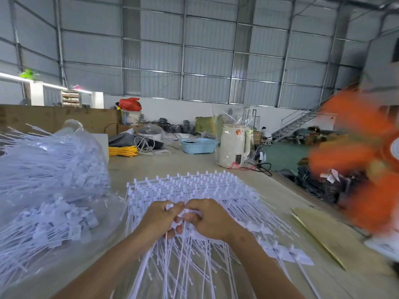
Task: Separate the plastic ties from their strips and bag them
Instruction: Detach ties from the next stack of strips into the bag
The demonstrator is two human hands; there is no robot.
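On the pale wooden table point(216, 169), near its front edge, a stack of white plastic tie strips point(194, 190) lies with its heads lined up in rows on the far side and its thin tails fanning toward the person. Both hands meet on top of this stack. The left hand point(160, 217) has its fingers curled around a few ties, and the right hand point(210, 219) pinches a tie head right beside the left fingertips; the two hands touch.

To the left, a clear plastic bag point(71, 130) holds a big heap of loose ties point(49, 180), their tagged heads bunched low and their tails spraying outward. A flat brown piece of cardboard point(319, 229) lies on the table to the right of the strips.

Farther back on the table stand a cream kettle point(234, 147) wrapped in clear film, a light blue basket point(198, 145), a coil of yellow cord point(123, 151) and some white cable. An orange fan point(362, 169), blurred, fills the right edge of the view.

Beyond the table the room is a large warehouse with grey corrugated metal walls point(205, 61) on a steel frame, a metal staircase point(298, 121) at the right, a green floor, and piles of dark goods along the wall.
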